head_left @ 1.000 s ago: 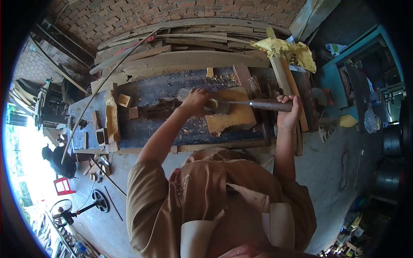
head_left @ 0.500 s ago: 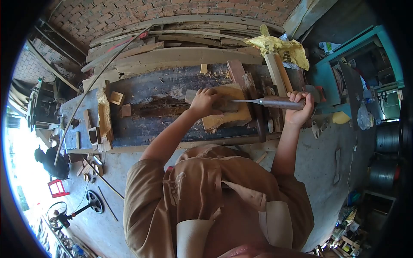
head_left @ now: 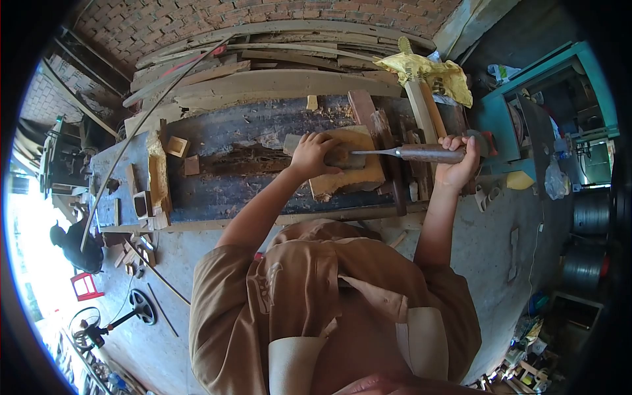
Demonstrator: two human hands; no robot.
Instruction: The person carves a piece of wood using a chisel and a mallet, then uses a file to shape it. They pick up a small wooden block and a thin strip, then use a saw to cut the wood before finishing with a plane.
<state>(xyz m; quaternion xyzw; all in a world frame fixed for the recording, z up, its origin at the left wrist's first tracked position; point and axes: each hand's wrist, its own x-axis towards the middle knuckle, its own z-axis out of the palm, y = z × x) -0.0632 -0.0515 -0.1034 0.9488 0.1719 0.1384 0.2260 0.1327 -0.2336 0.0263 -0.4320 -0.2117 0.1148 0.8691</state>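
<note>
My right hand point(head_left: 457, 160) is wrapped around the back end of a chisel's long brown wooden handle point(head_left: 428, 153). The metal blade point(head_left: 375, 153) points left, its tip reaching a small greyish-brown wooden block point(head_left: 356, 161). Over that block my left hand point(head_left: 313, 155) is pressed with its fingers curled around it, covering most of it. Beneath lies a larger yellowish wood slab point(head_left: 349, 185) with a rough front edge. Exactly where the chisel's tip meets the block is hard to make out.
The dark, worn workbench point(head_left: 224, 197) carries a hollowed wood piece point(head_left: 158, 172), a small square wooden frame point(head_left: 178, 146) and scattered chips. A yellow bag point(head_left: 428, 69) rests on upright boards at right. Long planks point(head_left: 263, 85) are stacked behind, and a red stool point(head_left: 85, 287) stands lower left.
The chisel and my right hand have shifted very slightly left and up. My left hand stays on the block. The view itself has tilted a little.
</note>
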